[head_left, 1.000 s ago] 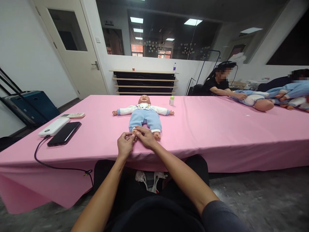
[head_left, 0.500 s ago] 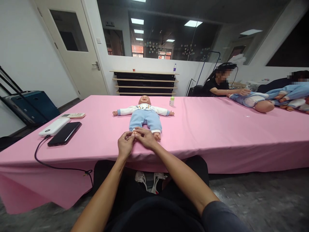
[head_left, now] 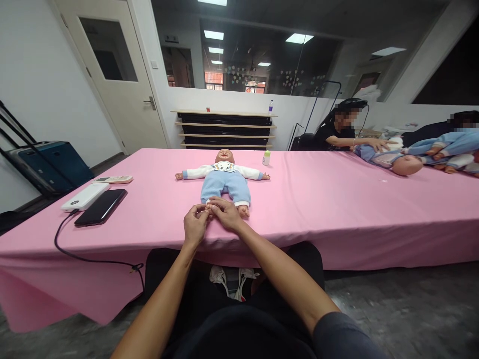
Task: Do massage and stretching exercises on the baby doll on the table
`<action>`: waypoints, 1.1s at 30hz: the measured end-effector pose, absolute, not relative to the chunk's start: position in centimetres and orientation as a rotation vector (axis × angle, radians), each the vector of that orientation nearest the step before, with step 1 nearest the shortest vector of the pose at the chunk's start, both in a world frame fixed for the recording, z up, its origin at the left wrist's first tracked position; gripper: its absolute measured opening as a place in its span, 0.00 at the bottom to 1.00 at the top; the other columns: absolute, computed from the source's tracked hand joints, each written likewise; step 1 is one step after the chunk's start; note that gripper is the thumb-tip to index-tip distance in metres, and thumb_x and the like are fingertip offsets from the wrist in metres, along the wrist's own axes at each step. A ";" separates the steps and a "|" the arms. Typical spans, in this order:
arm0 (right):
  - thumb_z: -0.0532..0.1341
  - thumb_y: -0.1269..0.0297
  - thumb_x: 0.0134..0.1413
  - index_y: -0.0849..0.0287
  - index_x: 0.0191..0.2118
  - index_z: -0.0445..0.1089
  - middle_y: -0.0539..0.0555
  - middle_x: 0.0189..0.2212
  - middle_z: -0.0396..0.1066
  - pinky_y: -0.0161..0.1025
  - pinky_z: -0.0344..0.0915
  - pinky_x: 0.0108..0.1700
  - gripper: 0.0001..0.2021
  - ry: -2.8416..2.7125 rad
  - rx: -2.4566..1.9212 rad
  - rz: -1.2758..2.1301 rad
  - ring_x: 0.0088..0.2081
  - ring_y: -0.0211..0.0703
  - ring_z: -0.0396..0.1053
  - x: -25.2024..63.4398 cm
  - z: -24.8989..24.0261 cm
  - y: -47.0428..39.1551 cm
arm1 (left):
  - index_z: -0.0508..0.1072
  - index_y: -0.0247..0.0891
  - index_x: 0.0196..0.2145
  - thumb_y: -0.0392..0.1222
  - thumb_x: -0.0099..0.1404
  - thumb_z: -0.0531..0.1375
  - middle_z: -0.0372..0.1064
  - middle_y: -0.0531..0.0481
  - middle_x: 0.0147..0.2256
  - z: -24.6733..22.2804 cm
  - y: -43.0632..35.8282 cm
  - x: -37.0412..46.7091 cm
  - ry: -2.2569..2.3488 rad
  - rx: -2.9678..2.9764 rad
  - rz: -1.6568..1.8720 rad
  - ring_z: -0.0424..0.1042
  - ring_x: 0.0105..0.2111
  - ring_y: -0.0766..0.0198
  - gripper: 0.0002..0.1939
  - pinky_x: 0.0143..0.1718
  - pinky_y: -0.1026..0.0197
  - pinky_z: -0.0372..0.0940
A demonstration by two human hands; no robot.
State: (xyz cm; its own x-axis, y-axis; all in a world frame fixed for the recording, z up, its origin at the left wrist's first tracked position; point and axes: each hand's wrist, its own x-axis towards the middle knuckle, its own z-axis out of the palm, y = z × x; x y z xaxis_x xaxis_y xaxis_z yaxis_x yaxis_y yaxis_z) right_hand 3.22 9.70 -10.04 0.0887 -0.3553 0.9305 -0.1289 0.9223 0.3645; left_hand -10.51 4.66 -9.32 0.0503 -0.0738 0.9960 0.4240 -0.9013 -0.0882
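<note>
A baby doll (head_left: 225,184) in blue trousers and a white top lies on its back on the pink-covered table (head_left: 299,199), arms spread, head away from me. My left hand (head_left: 195,223) and my right hand (head_left: 224,213) meet at the doll's foot on the left side of the view, both with fingers closed around it. The fingers hide most of that foot. The doll's other foot (head_left: 243,212) rests bare beside my right hand.
A black phone (head_left: 101,207), a white power bank (head_left: 85,197) with a cable and a remote (head_left: 113,179) lie at left. A small green-capped bottle (head_left: 266,158) stands behind the doll. At right, a person (head_left: 339,127) handles another doll (head_left: 402,163).
My hands stay at the doll's foot with barely any movement. At the right, the other person's hand has shifted over their doll, which has moved slightly left.
</note>
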 end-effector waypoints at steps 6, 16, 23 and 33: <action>0.53 0.55 0.62 0.53 0.51 0.72 0.54 0.56 0.66 0.41 0.55 0.64 0.17 -1.517 0.380 -0.252 0.59 0.39 0.61 3.3 -9.9 10.0 | 0.71 0.33 0.39 0.52 0.56 0.64 0.74 0.43 0.37 -9.6 4.4 -10.2 -0.386 -1.924 -1.890 0.74 0.30 0.63 0.20 0.34 0.60 0.70; 0.54 0.55 0.62 0.54 0.51 0.72 0.55 0.55 0.67 0.42 0.56 0.63 0.17 -1.489 0.403 -0.220 0.57 0.40 0.63 3.1 -9.8 10.4 | 0.73 0.35 0.39 0.52 0.64 0.56 0.73 0.45 0.33 -9.5 4.9 -10.6 -0.368 -1.899 -1.851 0.73 0.28 0.63 0.17 0.33 0.60 0.70; 0.53 0.53 0.62 0.53 0.50 0.73 0.54 0.55 0.67 0.42 0.56 0.63 0.18 -1.487 0.372 -0.215 0.58 0.40 0.63 3.2 -9.8 10.3 | 0.73 0.35 0.41 0.50 0.60 0.60 0.74 0.43 0.40 -9.7 4.8 -10.4 -0.368 -1.906 -1.827 0.74 0.33 0.62 0.17 0.37 0.59 0.71; 0.54 0.53 0.61 0.54 0.50 0.73 0.55 0.55 0.67 0.41 0.57 0.62 0.18 -1.485 0.392 -0.211 0.57 0.40 0.64 3.1 -9.7 10.4 | 0.72 0.36 0.42 0.49 0.58 0.62 0.73 0.43 0.40 -9.7 4.7 -10.5 -0.389 -1.927 -1.811 0.74 0.34 0.61 0.18 0.38 0.58 0.71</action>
State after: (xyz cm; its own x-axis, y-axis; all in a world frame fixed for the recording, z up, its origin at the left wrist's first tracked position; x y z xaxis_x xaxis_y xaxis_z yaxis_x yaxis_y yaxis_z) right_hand 3.11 10.39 -9.74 0.0834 -0.3736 0.9238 -0.1013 0.9191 0.3808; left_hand -10.46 4.74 -9.68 0.0913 -0.1075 0.9900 0.5042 -0.8523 -0.1390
